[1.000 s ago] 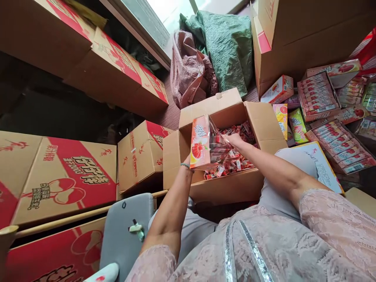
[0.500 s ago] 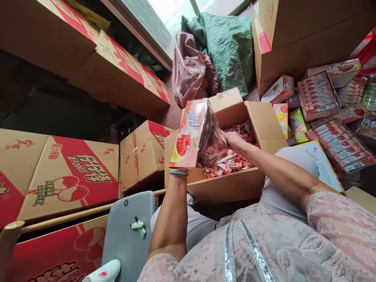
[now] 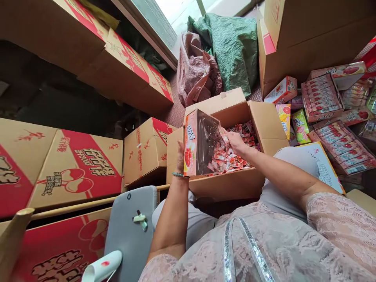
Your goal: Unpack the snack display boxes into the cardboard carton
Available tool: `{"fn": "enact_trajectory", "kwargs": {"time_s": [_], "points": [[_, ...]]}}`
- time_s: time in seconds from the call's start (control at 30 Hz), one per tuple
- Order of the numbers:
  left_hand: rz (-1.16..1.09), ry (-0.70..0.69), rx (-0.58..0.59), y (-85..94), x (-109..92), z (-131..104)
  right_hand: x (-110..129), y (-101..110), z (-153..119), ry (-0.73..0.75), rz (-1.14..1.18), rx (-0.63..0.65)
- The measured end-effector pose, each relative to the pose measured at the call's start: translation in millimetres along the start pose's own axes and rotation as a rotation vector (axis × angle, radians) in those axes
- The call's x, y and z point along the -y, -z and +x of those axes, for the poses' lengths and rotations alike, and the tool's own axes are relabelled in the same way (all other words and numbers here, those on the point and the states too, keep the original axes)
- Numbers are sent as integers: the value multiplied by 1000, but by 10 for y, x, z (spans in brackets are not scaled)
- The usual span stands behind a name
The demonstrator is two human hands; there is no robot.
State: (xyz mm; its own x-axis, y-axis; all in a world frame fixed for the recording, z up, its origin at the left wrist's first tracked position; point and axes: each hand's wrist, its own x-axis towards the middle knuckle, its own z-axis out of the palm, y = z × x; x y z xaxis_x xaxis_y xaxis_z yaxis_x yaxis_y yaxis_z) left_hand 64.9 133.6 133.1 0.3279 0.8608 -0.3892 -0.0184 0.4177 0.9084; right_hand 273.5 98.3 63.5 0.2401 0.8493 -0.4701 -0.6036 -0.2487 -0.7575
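Note:
A small printed box (image 3: pixel 190 147) with a clear, dark-looking side is tilted over the left part of a large open carton (image 3: pixel 227 188). My left hand (image 3: pixel 180 158), with a beaded bracelet at the wrist, is wrapped against the box's left face, its fingers partly hidden. On the other side, my right hand (image 3: pixel 236 143) has its fingers closed at the box's right edge, on the clear part. Many small red and white wrapped packets (image 3: pixel 232 160) lie inside the carton, below and right of the box.
Printed cartons (image 3: pixel 73 168) stand at the left, beside a grey seat (image 3: pixel 131 223) with a small clip on it. Sacks (image 3: pixel 235 51) lie beyond the carton. Candy boxes (image 3: pixel 340 145) are piled at the right, near my knee.
The printed box has turned and sunk lower toward the carton, and its dark clear side shows more. My left hand's fingers now show at its left. The view has shifted slightly.

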Motion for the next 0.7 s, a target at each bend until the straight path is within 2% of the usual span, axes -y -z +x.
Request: {"fn": "enact_trajectory", "kwargs": {"time_s": [0.1,0.2,0.27,0.33,0.4,0.5,0.6,0.67,0.7], "points": [[24,-75,-18,-49,24,-251,-19,-64,-73,-27,23,16],[109,-191,-175,-175,57,-450,-36,-135,-173,-43,17,36],[146,-231,-251,-250,57,-511,-41,-160,-229,-18,-5,67],[147,-250,-253,-274,20,-500,-30,-150,-269,21,-33,144],[119,-221,-227,-236,-60,-437,9,-103,-306,21,-45,283],[71,-118,-210,-111,-239,-337,116,26,-395,28,-65,582],[34,-150,-205,-9,-415,-330,205,169,-514,248,-230,873],[32,-190,-218,13,-495,-378,198,225,-567,454,-496,980],[40,-190,-229,8,-521,-411,170,234,-578,556,-662,995]]}}
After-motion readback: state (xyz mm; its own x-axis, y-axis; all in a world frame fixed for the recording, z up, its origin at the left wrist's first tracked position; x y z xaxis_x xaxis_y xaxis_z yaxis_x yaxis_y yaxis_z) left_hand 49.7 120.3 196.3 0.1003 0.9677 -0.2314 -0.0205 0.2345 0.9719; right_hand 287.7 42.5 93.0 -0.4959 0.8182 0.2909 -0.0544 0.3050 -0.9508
